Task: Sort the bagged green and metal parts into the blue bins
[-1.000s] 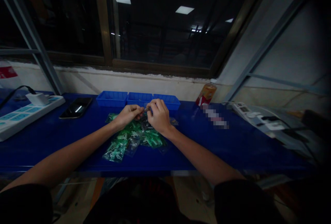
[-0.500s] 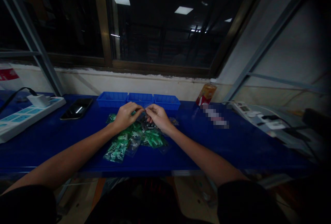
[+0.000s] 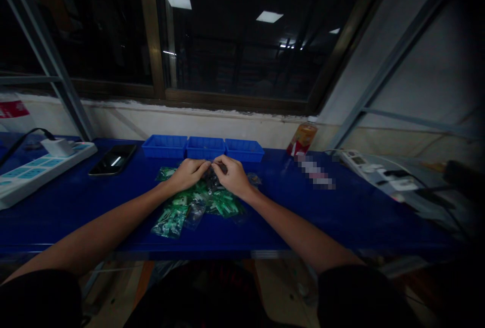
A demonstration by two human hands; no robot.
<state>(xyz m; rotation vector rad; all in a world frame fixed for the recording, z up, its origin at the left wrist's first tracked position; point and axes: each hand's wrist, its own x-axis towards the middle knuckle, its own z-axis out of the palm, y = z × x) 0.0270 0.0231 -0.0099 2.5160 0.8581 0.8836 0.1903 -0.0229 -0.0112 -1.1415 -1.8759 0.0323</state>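
Note:
Both of my hands are close together over the middle of the blue table. My left hand (image 3: 188,173) is closed, thumb and fingers pinching the top edge of what looks like a clear plastic bag (image 3: 212,180) with small dark metallic parts in it. My right hand (image 3: 232,175) pinches the same edge from the other side, its fingertips almost touching the left ones. Fingers partly hide the bag's top. Below and around the hands lie several clear bags of green and white parts (image 3: 172,217), and another green heap (image 3: 225,201).
Three joined blue bins (image 3: 206,147) stand behind my hands. On the left are a phone (image 3: 112,159) and a white power strip (image 3: 45,169). A drink bottle (image 3: 302,138) stands at the back right, near another power strip (image 3: 373,171) on the blue table (image 3: 295,217).
Both hands have come down slightly towards me, and the fingertips have stayed close together. The bags, bins, phone and bottle have not moved.

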